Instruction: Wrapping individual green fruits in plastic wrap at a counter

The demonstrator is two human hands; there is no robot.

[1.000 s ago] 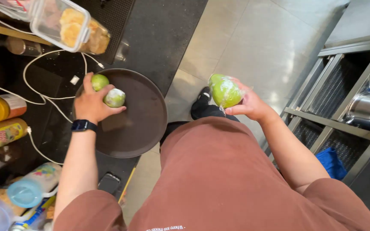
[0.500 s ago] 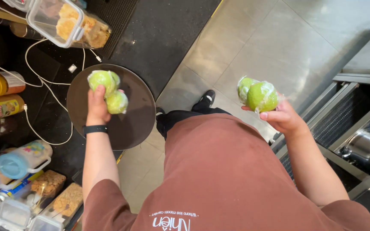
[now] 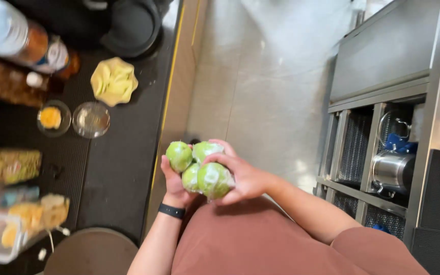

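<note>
Item: cluster of four round green fruits, some in clear film. Location: held in the air in front of the body, over the floor strip just off the desk's right edge. Left hand: cupped beneath and behind, fingers curled up around the lower left fruits. Right hand: closed over the top and right side. Fruits touch one another, pressed between both hands; neither hand is nearer. No long axis.

Adjacent, on desk: yellow dish of pale slices, two small round bowls.
</note>
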